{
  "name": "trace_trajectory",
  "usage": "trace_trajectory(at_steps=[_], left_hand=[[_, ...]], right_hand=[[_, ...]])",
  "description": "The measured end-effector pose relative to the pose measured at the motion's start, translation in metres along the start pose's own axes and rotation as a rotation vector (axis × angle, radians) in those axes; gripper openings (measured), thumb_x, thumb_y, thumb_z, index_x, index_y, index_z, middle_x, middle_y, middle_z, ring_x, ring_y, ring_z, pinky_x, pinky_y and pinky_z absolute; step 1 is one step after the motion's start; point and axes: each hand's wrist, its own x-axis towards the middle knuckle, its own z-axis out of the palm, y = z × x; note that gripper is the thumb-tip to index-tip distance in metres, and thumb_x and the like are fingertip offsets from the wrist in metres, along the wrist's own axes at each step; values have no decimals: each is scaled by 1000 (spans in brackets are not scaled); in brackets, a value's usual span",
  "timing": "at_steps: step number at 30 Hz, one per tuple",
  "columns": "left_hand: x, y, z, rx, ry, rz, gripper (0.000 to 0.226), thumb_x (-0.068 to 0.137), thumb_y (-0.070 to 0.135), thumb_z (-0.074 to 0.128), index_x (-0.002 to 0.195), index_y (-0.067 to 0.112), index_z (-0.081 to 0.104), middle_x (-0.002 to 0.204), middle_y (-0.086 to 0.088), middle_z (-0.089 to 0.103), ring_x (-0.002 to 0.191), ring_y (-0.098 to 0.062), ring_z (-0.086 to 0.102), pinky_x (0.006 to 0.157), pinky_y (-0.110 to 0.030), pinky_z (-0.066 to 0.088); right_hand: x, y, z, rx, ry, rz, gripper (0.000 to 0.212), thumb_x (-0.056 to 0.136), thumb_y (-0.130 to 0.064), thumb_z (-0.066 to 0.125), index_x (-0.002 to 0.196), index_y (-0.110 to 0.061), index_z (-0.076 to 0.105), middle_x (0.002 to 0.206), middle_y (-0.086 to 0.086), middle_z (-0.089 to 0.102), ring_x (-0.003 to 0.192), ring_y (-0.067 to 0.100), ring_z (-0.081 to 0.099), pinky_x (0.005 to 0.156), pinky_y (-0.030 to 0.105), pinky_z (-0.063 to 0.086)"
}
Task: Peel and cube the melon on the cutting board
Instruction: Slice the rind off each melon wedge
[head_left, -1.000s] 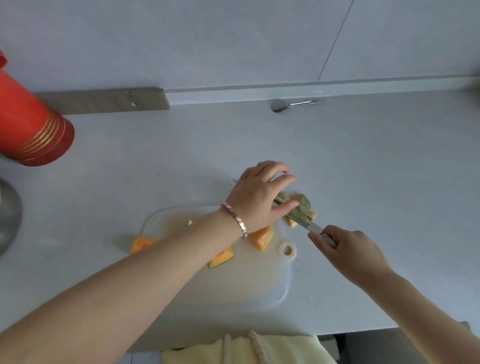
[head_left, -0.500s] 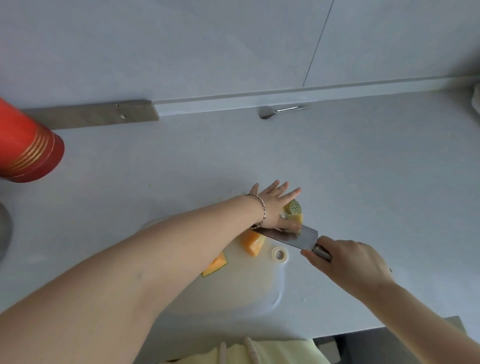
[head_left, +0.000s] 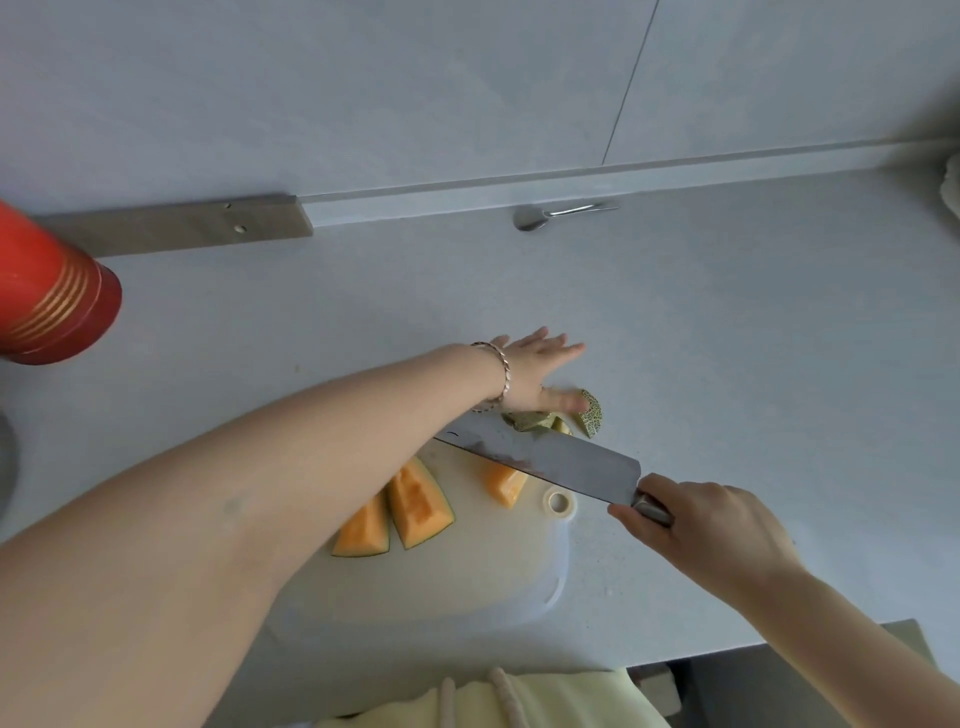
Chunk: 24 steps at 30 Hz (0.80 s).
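You are between cuts: judging by the scraps, one wedge is peeled and you are clearing its rind before going on.

A red canister (head_left: 49, 296) stands far off at 9 o'clock and plays no part. Your left arm crosses the board (head_left: 467, 577) towards its 1 o'clock corner and hides the board's left side. Two unpeeled wedges (head_left: 415, 501) lie side by side near the board's middle, skin on, flesh up. The left hand (head_left: 537, 374) is flat with fingers straight and spread, gripping nothing. Its lowest digit seems to touch the rind (head_left: 563, 415), though blur makes the contact unsure. The rind sits just past the board's 1 o'clock corner, on the worktop (head_left: 727, 364).

A peeled piece (head_left: 503, 483) lies on the board at 2 o'clock, partly under the knife (head_left: 550, 461). The blade is held above the board and points to 10 o'clock. Your right hand (head_left: 711, 525) is curled tight round the handle at 3 o'clock.

Next, draw the left hand back well away from the edge. Steady the peeled piece with curled fingertips, then bring the blade down to cube it. The two wedges are yet to be peeled.
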Motion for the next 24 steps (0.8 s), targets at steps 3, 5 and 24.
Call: trace_trajectory(at_steps=[3,5,24], left_hand=[[-9,-12,6,195,-107,1,88,80,75,31,146,34,-11,155,6,-18,143,-15,-22,116,-51,-7],[-9,-20,13,213,-101,-47,84,82,74,26,145,35,-13,155,4,-20,142,-16,-23,116,-51,-8],[-24,-33,-2,-184,71,-295,71,88,45,55,145,18,24,153,-5,23,139,-22,28,112,-33,26]], right_hand=[[0,3,2,27,20,-6,48,82,-56,46,52,-18,49,40,-7,19,34,19,17,41,8,0],[0,3,2,43,56,-20,47,80,-54,43,52,-17,50,40,-7,20,35,19,17,42,10,3],[-21,25,-6,-15,-63,83,31,71,-47,60,54,-21,57,33,-5,39,31,14,23,44,4,12]])
